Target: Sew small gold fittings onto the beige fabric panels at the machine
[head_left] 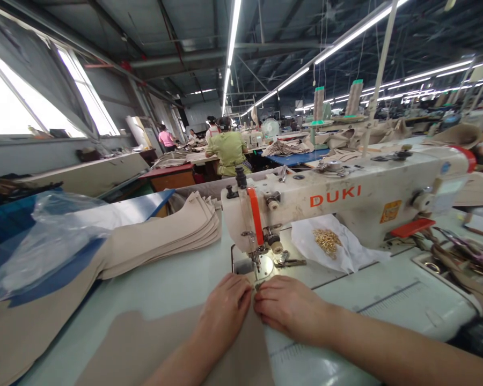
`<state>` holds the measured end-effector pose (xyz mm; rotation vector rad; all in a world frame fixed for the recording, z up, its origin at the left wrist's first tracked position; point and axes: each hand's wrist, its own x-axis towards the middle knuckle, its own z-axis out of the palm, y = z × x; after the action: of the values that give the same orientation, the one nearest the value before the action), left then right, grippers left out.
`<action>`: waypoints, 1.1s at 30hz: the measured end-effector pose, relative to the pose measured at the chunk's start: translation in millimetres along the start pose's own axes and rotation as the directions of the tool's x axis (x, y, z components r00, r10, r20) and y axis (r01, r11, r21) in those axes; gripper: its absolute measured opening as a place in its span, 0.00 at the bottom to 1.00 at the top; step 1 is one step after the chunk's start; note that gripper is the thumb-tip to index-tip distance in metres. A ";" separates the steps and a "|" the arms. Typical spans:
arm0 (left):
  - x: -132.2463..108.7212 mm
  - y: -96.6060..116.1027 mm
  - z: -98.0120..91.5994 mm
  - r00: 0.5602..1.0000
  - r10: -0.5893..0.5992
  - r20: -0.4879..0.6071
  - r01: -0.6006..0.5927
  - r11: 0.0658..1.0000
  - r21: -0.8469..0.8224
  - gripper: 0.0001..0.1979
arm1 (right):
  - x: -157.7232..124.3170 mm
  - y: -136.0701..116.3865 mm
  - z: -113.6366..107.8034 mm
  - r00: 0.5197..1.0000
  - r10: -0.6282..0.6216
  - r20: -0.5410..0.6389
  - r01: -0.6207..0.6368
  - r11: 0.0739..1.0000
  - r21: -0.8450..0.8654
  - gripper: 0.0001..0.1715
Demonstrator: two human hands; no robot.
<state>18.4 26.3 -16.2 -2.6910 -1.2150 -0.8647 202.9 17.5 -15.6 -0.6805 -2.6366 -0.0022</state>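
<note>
A flat beige fabric piece [145,343] lies on the pale green table in front of a white sewing machine [334,187]. Just before the needle plate [264,266], my left hand [226,306] is closed on the fabric's far end, thumb and fingers pressed together. Close beside it, my right hand [292,308] has its fingers curled down onto the same end of the fabric. Their fingertips nearly meet, and they hide the edge being gripped. The presser foot [260,257] stands right beyond my fingers.
Stacked beige fabric pieces [165,238] lie at left, near a clear plastic bag [52,241]. Small gold metal parts [327,242] rest on white paper [356,254] under the machine arm. Scissors [465,244] lie in clutter at right. A person in green [227,150] sits ahead.
</note>
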 end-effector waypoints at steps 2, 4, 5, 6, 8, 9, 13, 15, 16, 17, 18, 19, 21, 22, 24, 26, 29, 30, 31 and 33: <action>-0.3 0.0 -0.5 1.000 0.007 -0.002 -0.007 1.000 0.003 0.09 | 0.0 1.4 1.9 1.000 -0.012 0.001 0.012 1.000 -0.010 0.11; -1.0 -0.6 -0.6 1.000 0.011 0.001 -0.011 1.000 0.010 0.09 | 0.1 2.4 2.7 1.000 -0.017 0.000 0.017 1.000 -0.020 0.10; -1.6 -1.2 -0.4 1.000 0.013 0.002 -0.013 1.000 0.012 0.09 | 0.2 2.6 2.7 1.000 -0.017 -0.002 0.016 1.000 -0.022 0.10; -2.1 -1.9 -0.1 1.000 0.018 0.003 -0.018 1.000 0.012 0.09 | 0.2 2.6 2.6 1.000 -0.016 -0.004 0.016 1.000 -0.021 0.10; -2.9 -3.3 0.7 1.000 0.025 0.004 -0.025 1.000 0.007 0.09 | 0.1 2.3 2.2 1.000 -0.013 -0.005 0.013 1.000 -0.017 0.09; -3.1 -3.8 1.1 1.000 0.030 0.001 -0.030 1.000 0.006 0.09 | 0.0 2.1 2.0 1.000 -0.010 -0.003 0.010 1.000 -0.014 0.09; -1.7 -3.3 0.7 0.999 0.043 -0.017 -0.043 0.999 0.004 0.09 | -0.4 1.7 2.0 1.000 -0.005 -0.010 0.005 1.000 -0.003 0.09; -0.3 -2.0 -0.1 0.999 0.042 -0.017 -0.042 0.999 0.002 0.09 | -0.5 1.8 2.1 1.000 -0.007 -0.018 0.007 1.000 -0.003 0.09; 0.3 -1.4 -0.4 0.999 0.040 -0.017 -0.040 0.999 0.001 0.09 | -0.5 1.8 2.0 1.000 -0.007 -0.020 0.007 1.000 -0.004 0.09; 0.9 -1.0 -0.7 0.999 0.040 -0.020 -0.040 0.999 0.001 0.09 | -0.4 1.8 1.7 1.000 -0.007 -0.019 0.007 1.000 -0.004 0.09; 1.2 -0.8 -0.7 0.999 0.041 -0.019 -0.041 0.999 -0.001 0.09 | -0.3 1.7 1.3 1.000 -0.006 -0.018 0.006 1.000 -0.004 0.10; 1.4 -0.8 -0.6 0.999 0.042 -0.019 -0.042 0.999 -0.003 0.09 | -0.2 1.6 0.7 1.000 -0.003 -0.013 0.003 1.000 -0.003 0.10; 1.5 -1.3 -0.2 0.999 0.038 -0.014 -0.038 0.999 -0.003 0.09 | 0.0 1.0 -0.6 1.000 0.004 -0.009 -0.004 1.000 0.004 0.10; 1.4 -1.6 0.0 0.999 0.037 -0.013 -0.037 0.999 -0.002 0.09 | 0.1 0.6 -1.3 1.000 0.008 -0.007 -0.008 1.000 0.009 0.10; 1.5 -2.1 0.4 0.999 0.039 -0.013 -0.039 0.999 0.003 0.09 | 0.4 0.0 -2.9 1.000 0.014 -0.003 -0.014 1.000 0.018 0.09; 1.7 -2.1 0.3 0.999 0.045 -0.015 -0.045 0.999 0.007 0.09 | 1.0 -0.4 -4.7 1.000 0.028 -0.002 -0.028 0.999 0.025 0.09; 1.5 -1.6 -0.1 0.999 0.040 -0.010 -0.041 0.999 -0.003 0.08 | 2.6 -0.8 -7.4 0.998 0.059 0.002 -0.059 0.998 0.022 0.08; 1.2 -1.5 -0.3 0.999 0.037 -0.008 -0.037 0.999 -0.008 0.08 | 3.1 -0.9 -8.0 0.998 0.065 0.003 -0.065 0.998 0.016 0.08; 0.7 -1.4 -0.4 0.999 0.034 -0.004 -0.034 0.999 -0.012 0.08 | 3.6 -1.1 -8.2 0.998 0.066 0.001 -0.066 0.998 0.008 0.08; 0.0 -1.6 -0.3 1.000 0.027 -0.003 -0.027 1.000 -0.016 0.08 | 4.1 -1.2 -7.6 0.998 0.061 -0.011 -0.061 0.998 -0.014 0.07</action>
<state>17.1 27.3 -16.2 -2.7107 -1.1734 -0.8788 202.0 17.6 -7.0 -0.7638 -2.6069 -0.0072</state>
